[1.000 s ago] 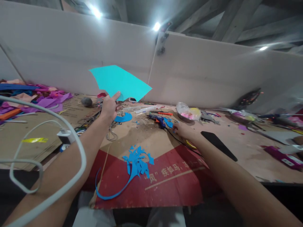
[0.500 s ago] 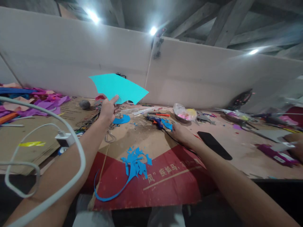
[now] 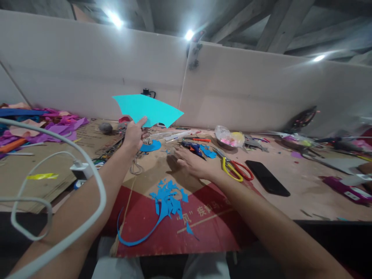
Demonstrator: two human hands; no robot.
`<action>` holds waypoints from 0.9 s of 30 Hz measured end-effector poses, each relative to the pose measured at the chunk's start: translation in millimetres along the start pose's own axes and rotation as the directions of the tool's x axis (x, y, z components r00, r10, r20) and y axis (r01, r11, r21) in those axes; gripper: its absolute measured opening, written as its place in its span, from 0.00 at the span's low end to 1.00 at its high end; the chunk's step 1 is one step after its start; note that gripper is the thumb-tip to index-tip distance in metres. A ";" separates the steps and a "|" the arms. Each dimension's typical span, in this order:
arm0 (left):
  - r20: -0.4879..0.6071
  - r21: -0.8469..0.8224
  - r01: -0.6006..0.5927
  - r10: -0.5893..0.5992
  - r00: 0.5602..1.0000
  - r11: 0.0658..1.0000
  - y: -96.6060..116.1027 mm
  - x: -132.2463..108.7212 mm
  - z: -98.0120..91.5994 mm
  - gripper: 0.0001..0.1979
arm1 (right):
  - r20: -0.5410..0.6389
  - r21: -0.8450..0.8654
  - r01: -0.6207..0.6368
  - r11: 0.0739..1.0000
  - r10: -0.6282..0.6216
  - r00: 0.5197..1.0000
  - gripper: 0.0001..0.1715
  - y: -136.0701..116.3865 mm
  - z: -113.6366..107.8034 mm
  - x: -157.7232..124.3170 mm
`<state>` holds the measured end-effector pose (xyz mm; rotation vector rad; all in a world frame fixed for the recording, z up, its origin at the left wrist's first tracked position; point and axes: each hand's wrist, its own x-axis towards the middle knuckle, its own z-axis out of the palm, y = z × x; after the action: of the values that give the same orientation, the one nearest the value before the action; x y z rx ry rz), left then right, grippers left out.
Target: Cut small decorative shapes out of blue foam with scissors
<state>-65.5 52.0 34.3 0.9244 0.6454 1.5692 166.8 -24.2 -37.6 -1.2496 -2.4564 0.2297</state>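
My left hand (image 3: 135, 133) is raised above the back of the table, thumb and fingers pinching a bright turquoise sheet of paper (image 3: 149, 109) by its lower edge. The sheet is cut with curved sides and pointed corners. Low over the cardboard, my right hand (image 3: 190, 161) has its fingers stretched out with nothing seen in them. Just behind it lies a dark blue glue gun (image 3: 193, 147), partly hidden by the hand. Blue paper scraps (image 3: 168, 197) are heaped in front of both hands. Scissors (image 3: 232, 166) with yellow and red handles rest right of my right wrist.
A black phone (image 3: 267, 178) lies on the right, with a purple hot-glue tool (image 3: 347, 190) beyond it. A white cable (image 3: 95, 174) loops across my left forearm. A bowl (image 3: 228, 143) of wrapped items stands behind. Crumpled coloured paper (image 3: 52, 126) covers the far left.
My right hand has moved left from beside the blue scraps to in front of the glue gun. The scissors now show. A small blue scrap appears lower on the red cardboard.
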 end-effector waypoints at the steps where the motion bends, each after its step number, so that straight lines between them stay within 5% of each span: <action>1: -0.002 -0.004 0.002 -0.002 1.000 1.000 0.0 -0.1 -0.1 0.20 | 0.031 -0.038 -0.039 0.999 0.040 0.999 0.33 4.7 7.7 11.4; 6: -0.006 -0.024 -0.012 0.012 1.000 1.000 0.7 -0.4 -1.3 0.19 | 0.127 -0.102 -0.167 0.981 0.179 0.976 0.36 6.2 26.8 37.9; 10: -0.008 -0.024 -0.009 0.009 1.000 1.000 1.3 -0.8 -1.1 0.20 | 0.144 0.233 -0.010 0.973 -0.025 0.989 0.27 0.0 18.3 23.6; 12: -0.005 -0.011 -0.006 0.006 1.000 1.000 1.0 -1.8 0.3 0.20 | 0.082 0.342 -0.062 0.938 0.036 0.996 0.23 0.4 13.3 18.7; 17: -0.037 -0.012 0.022 -0.022 0.999 1.000 0.6 -4.8 4.0 0.24 | -0.097 0.216 -0.244 0.945 0.270 0.958 0.16 6.3 20.7 38.8; 24: -0.037 -0.003 0.026 -0.026 0.999 1.000 3.4 -5.2 3.9 0.20 | -0.030 0.005 -0.361 0.933 0.361 0.932 0.12 6.5 41.4 81.6; 27: -0.046 -0.012 0.026 -0.027 0.999 1.000 3.5 -6.1 4.6 0.21 | 0.021 -0.073 -0.383 0.921 0.385 0.922 0.18 9.3 45.0 95.9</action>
<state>-63.3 44.9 38.3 0.8698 0.6780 1.5733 104.4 59.6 -57.4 -1.7680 -2.2399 0.2749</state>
